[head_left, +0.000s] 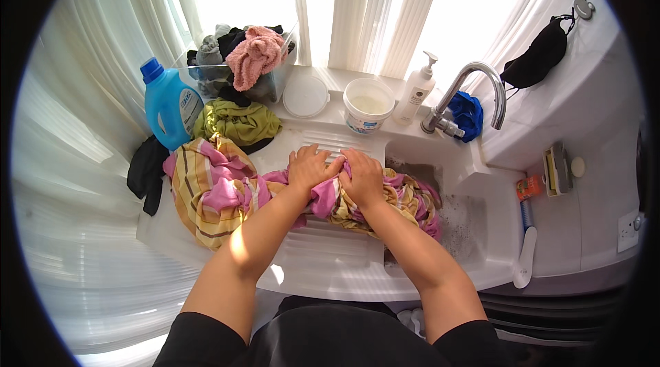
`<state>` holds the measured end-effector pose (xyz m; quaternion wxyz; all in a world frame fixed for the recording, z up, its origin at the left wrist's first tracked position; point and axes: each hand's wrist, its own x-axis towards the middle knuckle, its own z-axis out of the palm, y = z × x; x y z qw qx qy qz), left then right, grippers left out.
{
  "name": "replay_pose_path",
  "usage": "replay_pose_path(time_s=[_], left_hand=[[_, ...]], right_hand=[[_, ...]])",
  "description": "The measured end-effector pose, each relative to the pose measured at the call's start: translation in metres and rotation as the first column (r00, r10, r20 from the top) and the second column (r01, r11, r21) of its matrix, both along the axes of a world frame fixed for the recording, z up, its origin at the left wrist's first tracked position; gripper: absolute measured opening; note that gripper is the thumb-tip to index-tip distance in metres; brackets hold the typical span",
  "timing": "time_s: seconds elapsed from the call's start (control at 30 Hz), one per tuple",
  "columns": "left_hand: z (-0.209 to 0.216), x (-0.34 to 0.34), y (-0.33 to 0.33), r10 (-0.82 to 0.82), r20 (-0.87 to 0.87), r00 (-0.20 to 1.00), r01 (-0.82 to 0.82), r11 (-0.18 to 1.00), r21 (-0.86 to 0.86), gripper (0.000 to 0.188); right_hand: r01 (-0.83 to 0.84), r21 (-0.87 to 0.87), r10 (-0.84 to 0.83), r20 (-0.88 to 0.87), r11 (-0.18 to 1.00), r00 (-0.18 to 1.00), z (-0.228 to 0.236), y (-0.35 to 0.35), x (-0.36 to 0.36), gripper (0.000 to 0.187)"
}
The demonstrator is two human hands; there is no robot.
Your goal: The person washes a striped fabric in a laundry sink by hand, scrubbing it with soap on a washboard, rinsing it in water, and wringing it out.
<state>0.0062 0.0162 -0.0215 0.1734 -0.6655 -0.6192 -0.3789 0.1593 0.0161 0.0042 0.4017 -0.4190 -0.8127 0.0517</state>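
A long bunched pink and yellow striped cloth (222, 191) lies across the ribbed washboard (323, 255) of a white sink. Its right end hangs over the basin (465, 224), which holds cloudy water with foam. My left hand (311, 167) presses on the middle of the cloth, with its fingers curled over the far side. Close beside it, my right hand (362, 178) grips the same cloth, its thumb near the left thumb. Folds hide part of the fingertips.
Behind the cloth sit a green garment (237, 123), a blue detergent jug (170, 105) and a clear bin of clothes (275, 81). A white tub (369, 105), pump bottle (416, 92) and curved faucet (467, 85) line the back. A brush (526, 257) rests at the right edge.
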Motion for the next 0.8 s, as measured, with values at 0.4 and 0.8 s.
replay_pose_path(time_s=[0.4, 0.8], left_hand=[[0.021, 0.006, -0.084, -0.234, 0.191, 0.953, 0.287, 0.901, -0.327, 0.036], [0.074, -0.004, -0.13, -0.46, -0.048, 0.886, 0.399, 0.813, -0.425, 0.058]], right_hand=[[-0.166, -0.02, 0.167, 0.193, 0.986, 0.967, -0.014, -0.058, 0.017, 0.058], [-0.276, -0.09, 0.288, 0.395, 0.957, 0.872, 0.032, -0.101, 0.056, 0.093]])
